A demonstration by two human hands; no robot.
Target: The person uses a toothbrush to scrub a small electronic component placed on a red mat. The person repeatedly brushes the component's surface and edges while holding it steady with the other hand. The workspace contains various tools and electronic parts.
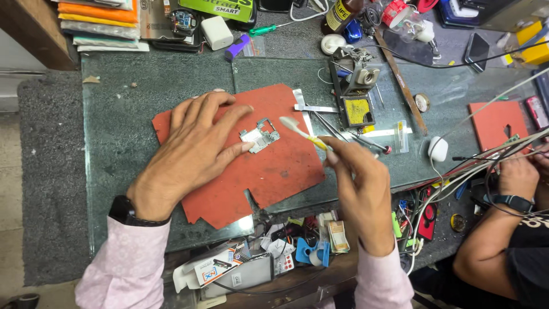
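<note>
Head view: small circuit board (pixel 259 137) lies flat on the red mat (pixel 274 171), up near the mat's far edge, roughly mid-width. Left hand (pixel 194 146) is spread palm-down on the mat's left half, fingers fanned, thumb tip touching the board's near-left edge, pinning it. Nothing gripped in that hand.

Right hand (pixel 357 177) is pinched shut on the yellow handle of a toothbrush (pixel 303 133). Brush long axis runs from the hand up and left; the white head hangs just right of the board, close above the mat, apart from the board as far as I can tell. So the board sits left of the brush head, and the left hand is the nearer one, already in contact.

Tweezers (pixel 329 127) lie on the tabletop just past the mat's right edge, under the brush line. Behind them, a soldering stand (pixel 354 86) with a yellow sponge (pixel 358 111) in its tray.

Containers: a brown bottle (pixel 337 16) at the far edge of the tabletop, contents not visible. An open drawer (pixel 274 252) under the near edge is full of loose bits: folded banknotes, a blue tape holder, small packets.

Another person's hand (pixel 517 174) rests at the right edge among white cables (pixel 486 163), wristwatch on, well apart from the mat.
</note>
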